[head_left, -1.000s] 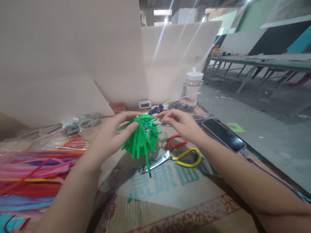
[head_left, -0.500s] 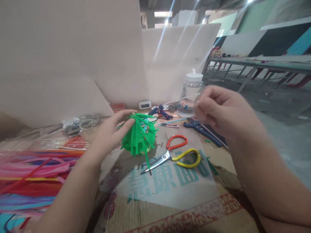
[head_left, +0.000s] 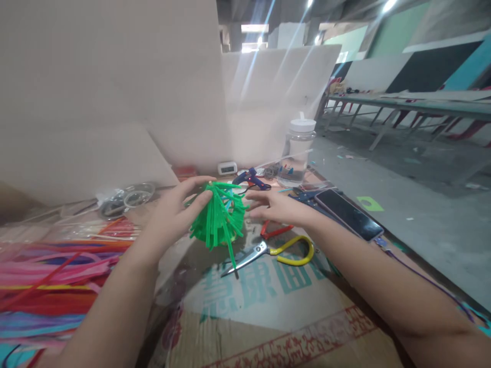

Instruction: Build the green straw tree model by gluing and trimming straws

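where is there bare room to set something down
Bare cardboard lies below the scissors, between the left forearm and right forearm. Crowded: pipe cleaners at left, green pipe-cleaner piece at the left hand, glue gun and water bottle behind, smartphone beyond the right forearm.

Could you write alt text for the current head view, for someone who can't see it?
The left hand holds a green fringed piece near its top; the right hand hovers close beside it, spread open. Red-and-yellow-handled scissors lie nearby over printed cardboard, with colourful strips to the left and a phone to the right.
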The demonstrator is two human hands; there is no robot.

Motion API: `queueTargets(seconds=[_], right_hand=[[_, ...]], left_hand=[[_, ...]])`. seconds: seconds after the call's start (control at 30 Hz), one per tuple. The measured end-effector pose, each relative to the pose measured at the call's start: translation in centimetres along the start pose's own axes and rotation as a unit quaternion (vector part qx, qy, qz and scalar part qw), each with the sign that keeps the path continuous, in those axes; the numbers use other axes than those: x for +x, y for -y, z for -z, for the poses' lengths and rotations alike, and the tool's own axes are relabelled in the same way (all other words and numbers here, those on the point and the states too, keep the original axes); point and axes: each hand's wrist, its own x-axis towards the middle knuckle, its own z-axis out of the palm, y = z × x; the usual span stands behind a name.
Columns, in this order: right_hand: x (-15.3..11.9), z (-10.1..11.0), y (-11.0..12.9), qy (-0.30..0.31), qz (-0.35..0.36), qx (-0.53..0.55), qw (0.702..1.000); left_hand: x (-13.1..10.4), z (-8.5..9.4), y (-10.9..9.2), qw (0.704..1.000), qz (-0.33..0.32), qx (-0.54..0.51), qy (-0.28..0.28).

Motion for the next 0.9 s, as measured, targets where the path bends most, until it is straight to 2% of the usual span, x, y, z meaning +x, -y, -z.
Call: queueTargets(seconds=[0.07, 0.13, 0.2, 0.23, 0.3, 0.4, 0.47, 0.53, 0.6, 0.73, 0.8, 0.9], right_hand=[[0.2, -0.3, -0.7, 0.033, -0.024, 0.027, 0.999], [0.1, 0.1, -0.7, 0.073, -0.051, -0.011, 0.996], [-0.2, 0.7, -0.3, 0.076, -0.055, -0.055, 0.994], [-0.3, 1.1, 0.0, 0.055, -0.038, -0.056, 0.996], [-0.5, 1.5, 0.6, -0.024, 0.021, -0.002, 0.999], [-0.4, 1.3, 0.8, -0.164, 0.092, 0.124, 0.974], [0.0, 1.0, 0.5, -0.236, 0.107, 0.171, 0.951], [0.4, 0.6, -0.1, -0.271, 0.100, 0.181, 0.940], [0.6, 0.4, -0.6, -0.261, 0.076, 0.148, 0.951], [0.9, 0.0, -1.0, -0.163, 0.044, 0.066, 0.983], [0.9, -0.3, -1.0, -0.134, 0.033, 0.075, 0.988], [1.2, -0.9, -1.3, -0.133, 0.039, 0.108, 0.985]], left_hand=[[0.0, 0.0, 0.0, 1.000, 0.000, 0.005, 0.001], [0.1, 0.0, 0.0, 1.000, 0.000, 0.006, 0.000], [0.1, 0.0, 0.0, 1.000, -0.002, 0.006, 0.000], [0.0, 0.0, 0.0, 1.000, -0.004, 0.009, 0.000], [0.0, 0.0, 0.0, 1.000, -0.009, 0.017, 0.000], [0.0, 0.1, 0.1, 0.999, -0.015, 0.031, -0.003], [0.0, 0.1, 0.0, 0.999, -0.019, 0.041, -0.006], [-0.1, 0.2, -0.2, 0.999, -0.029, 0.045, 0.005], [-0.3, 0.4, -0.3, 0.998, -0.046, 0.035, 0.031], [-0.4, 0.5, -0.5, 0.995, -0.079, 0.031, 0.048], [-0.5, 0.5, -0.5, 0.995, -0.084, 0.040, 0.046], [-0.6, 0.4, -0.7, 0.993, -0.094, 0.052, 0.051]])
